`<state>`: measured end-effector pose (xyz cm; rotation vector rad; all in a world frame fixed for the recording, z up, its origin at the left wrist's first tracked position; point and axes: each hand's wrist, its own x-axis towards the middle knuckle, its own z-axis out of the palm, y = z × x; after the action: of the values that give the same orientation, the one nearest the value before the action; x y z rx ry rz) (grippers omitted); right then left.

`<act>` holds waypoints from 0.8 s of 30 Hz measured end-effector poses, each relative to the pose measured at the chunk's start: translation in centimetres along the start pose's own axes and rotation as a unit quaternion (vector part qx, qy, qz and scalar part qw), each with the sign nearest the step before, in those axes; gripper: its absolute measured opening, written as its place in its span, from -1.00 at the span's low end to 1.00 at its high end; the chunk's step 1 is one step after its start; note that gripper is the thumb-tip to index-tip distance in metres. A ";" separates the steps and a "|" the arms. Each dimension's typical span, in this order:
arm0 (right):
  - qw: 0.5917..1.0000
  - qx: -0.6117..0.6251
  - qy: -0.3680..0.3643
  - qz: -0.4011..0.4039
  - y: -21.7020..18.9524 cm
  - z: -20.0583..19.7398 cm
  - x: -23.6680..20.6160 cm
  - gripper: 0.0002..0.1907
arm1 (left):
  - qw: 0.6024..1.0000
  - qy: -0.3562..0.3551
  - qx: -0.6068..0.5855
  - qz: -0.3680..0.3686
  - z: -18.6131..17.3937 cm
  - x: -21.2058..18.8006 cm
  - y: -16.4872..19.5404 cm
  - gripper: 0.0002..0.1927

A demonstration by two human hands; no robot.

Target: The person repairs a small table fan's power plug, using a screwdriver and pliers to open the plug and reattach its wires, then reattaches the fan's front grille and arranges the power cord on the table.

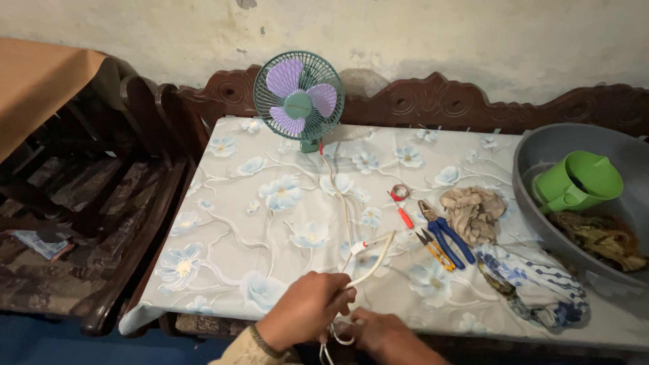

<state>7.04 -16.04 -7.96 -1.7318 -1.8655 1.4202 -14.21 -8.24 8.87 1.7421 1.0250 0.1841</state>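
I am curling my left hand [305, 307] fingers tightly around the white cord [370, 262] at the worktop's [230, 223] near edge; my right hand [378, 331] is pinching its loops, fingertips hidden behind the left.

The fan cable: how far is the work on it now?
Done: the pliers and screwdriver lie ready by the tape. In hand: the left hand and right hand hold the white cable. Left: its red-marked spot looks bare, the fan not spinning.
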 end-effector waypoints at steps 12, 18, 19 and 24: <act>0.846 -0.366 0.045 -0.386 0.8 -0.7 2.8 -0.94 | 0.906 0.277 0.261 0.187 -8.0 -3.5 5.6 -0.81; 0.904 -0.245 0.128 -0.325 -2.5 -7.2 3.9 -0.86 | 0.865 0.377 0.278 0.181 -11.8 -5.9 7.3 -0.79; 0.870 -0.283 0.157 -0.372 -3.3 -8.5 4.1 -0.84 | 0.856 0.392 0.278 0.189 -12.4 -6.2 7.6 -0.78; 0.895 -0.098 0.312 -0.305 -7.0 -14.4 4.4 -0.88 | 0.787 0.452 0.325 0.266 -15.1 -7.0 9.1 -0.66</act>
<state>11.60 -4.14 2.62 -1.2627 -1.9350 0.3870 -22.16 -3.27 25.41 2.6518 1.3085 1.2569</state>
